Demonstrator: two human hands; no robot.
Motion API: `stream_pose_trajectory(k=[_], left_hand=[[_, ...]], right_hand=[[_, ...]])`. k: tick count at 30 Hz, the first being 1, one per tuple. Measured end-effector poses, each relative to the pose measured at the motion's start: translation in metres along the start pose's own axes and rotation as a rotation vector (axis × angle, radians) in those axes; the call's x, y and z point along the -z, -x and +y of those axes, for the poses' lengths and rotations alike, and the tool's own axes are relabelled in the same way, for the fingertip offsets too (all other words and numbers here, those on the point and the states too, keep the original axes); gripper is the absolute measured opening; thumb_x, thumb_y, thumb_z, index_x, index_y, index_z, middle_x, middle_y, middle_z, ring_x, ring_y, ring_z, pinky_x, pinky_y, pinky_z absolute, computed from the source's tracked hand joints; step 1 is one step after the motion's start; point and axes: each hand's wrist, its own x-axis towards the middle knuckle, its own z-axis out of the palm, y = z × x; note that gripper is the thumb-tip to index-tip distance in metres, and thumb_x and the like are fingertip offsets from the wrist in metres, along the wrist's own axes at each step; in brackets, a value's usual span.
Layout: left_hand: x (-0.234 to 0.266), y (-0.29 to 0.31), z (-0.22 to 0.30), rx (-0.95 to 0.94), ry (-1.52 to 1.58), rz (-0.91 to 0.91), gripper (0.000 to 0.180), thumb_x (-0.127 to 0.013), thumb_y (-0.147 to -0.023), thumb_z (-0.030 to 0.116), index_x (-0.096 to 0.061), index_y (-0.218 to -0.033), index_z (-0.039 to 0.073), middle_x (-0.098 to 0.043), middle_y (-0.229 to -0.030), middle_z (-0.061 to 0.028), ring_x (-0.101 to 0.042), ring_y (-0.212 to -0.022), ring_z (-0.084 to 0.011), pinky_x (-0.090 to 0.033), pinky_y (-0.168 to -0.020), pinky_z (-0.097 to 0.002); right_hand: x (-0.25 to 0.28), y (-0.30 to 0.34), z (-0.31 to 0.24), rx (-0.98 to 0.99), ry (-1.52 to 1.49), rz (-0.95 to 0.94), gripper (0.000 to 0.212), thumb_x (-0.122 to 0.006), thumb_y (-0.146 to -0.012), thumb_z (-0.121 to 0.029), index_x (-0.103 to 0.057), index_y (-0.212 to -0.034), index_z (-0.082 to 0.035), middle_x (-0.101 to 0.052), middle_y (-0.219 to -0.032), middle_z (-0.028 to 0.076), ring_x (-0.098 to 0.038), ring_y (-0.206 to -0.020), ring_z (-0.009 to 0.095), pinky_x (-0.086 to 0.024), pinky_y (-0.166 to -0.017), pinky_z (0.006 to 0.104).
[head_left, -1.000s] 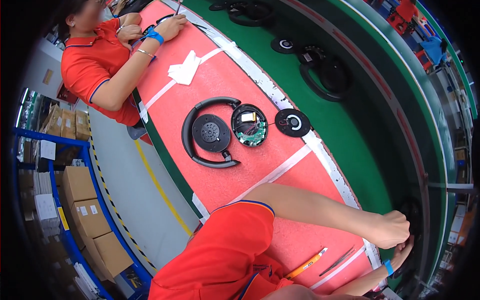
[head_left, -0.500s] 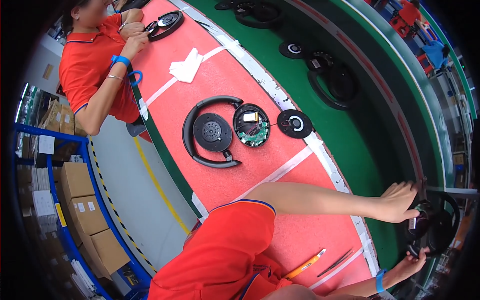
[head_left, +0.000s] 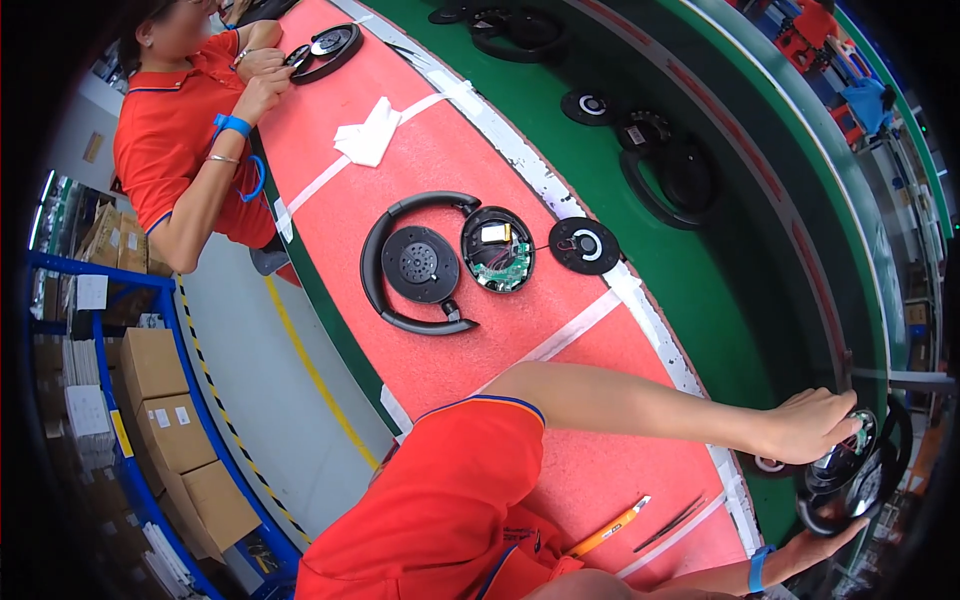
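Note:
At the lower right, over the green belt, I hold a pair of black over-ear headphones (head_left: 880, 480) between both hands. My left hand (head_left: 812, 425) grips an opened ear cup (head_left: 848, 450) from above, its green circuit board showing. Below, my right hand (head_left: 825, 545), with a blue wrist strap (head_left: 762, 568), closes on the lower part of the headphones, its fingers partly hidden. Part of a small round disc (head_left: 770, 464) shows beneath my left wrist. On the pink mat lies another opened headphone (head_left: 372, 265), with a circuit board (head_left: 505, 268) and a detached black disc (head_left: 584, 246).
An orange utility knife (head_left: 610, 528) and dark tweezers (head_left: 668, 524) lie on the mat (head_left: 440, 130) near me. Further headphones (head_left: 670, 180) sit on the green belt (head_left: 640, 290). At the upper left, a person in red (head_left: 185, 130) handles headphones near a white cloth (head_left: 368, 132). Cartons (head_left: 170, 430) fill a blue rack.
The headphones in my hands have turned, so the ear cup's green circuit board now faces up. My left hand has shifted slightly right and down; my right hand has moved lower beneath them.

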Motion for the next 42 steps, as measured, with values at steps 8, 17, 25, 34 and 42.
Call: stream_pose_trajectory(k=[8, 17, 25, 34, 42], left_hand=[[-0.001, 0.002, 0.001, -0.02, -0.035, -0.06, 0.028, -0.045, -0.092, 0.021, -0.047, -0.089, -0.006, -0.058, -0.062, -0.022, -0.058, -0.065, -0.0416, -0.045, -0.063, -0.0468], [0.001, 0.006, 0.003, -0.001, -0.057, -0.123, 0.027, -0.044, -0.093, 0.023, -0.046, -0.091, -0.004, -0.059, -0.059, -0.0171, -0.062, -0.06, -0.0332, -0.046, -0.057, -0.042], [-0.003, 0.01, 0.009, -0.05, -0.068, -0.113, 0.024, -0.046, -0.093, 0.02, -0.05, -0.098, -0.003, -0.062, -0.065, -0.0153, -0.062, -0.055, -0.0288, -0.048, -0.055, -0.036], [-0.014, 0.015, 0.019, -0.247, -0.11, -0.047, 0.036, -0.047, -0.088, 0.01, -0.048, -0.119, -0.009, -0.054, -0.085, -0.0187, -0.057, -0.076, -0.0319, -0.044, -0.069, -0.038], [-0.004, 0.026, 0.04, -0.037, -0.118, -0.057, 0.035, -0.049, -0.09, 0.007, -0.05, -0.124, -0.002, -0.058, -0.089, -0.0102, -0.059, -0.07, -0.0125, -0.046, -0.062, -0.027]], right_hand=[[0.057, -0.018, 0.021, -0.377, -0.093, 0.046, 0.043, -0.049, -0.09, -0.023, -0.047, -0.131, -0.008, -0.051, -0.097, 0.006, -0.042, -0.07, 0.011, -0.032, -0.059, 0.0205], [-0.006, 0.005, -0.026, -0.416, -0.197, 0.314, 0.04, -0.05, -0.092, -0.031, -0.054, -0.12, -0.003, -0.055, -0.101, 0.004, -0.044, -0.072, 0.009, -0.032, -0.058, 0.0215], [-0.022, 0.014, -0.051, -0.385, -0.305, 0.486, 0.035, -0.055, -0.089, -0.034, -0.06, -0.106, -0.004, -0.061, -0.088, 0.003, -0.043, -0.056, 0.005, -0.028, -0.047, 0.0193], [0.028, 0.014, -0.035, -0.341, -0.372, 0.292, 0.035, -0.056, -0.088, -0.035, -0.061, -0.095, -0.002, -0.059, -0.07, 0.002, -0.036, -0.043, 0.005, -0.03, -0.046, 0.0175], [0.001, 0.019, -0.028, -0.372, -0.439, 0.352, 0.027, -0.055, -0.086, -0.03, -0.062, -0.093, -0.005, -0.063, -0.081, 0.0, -0.056, -0.055, 0.006, -0.037, -0.037, 0.0166]])
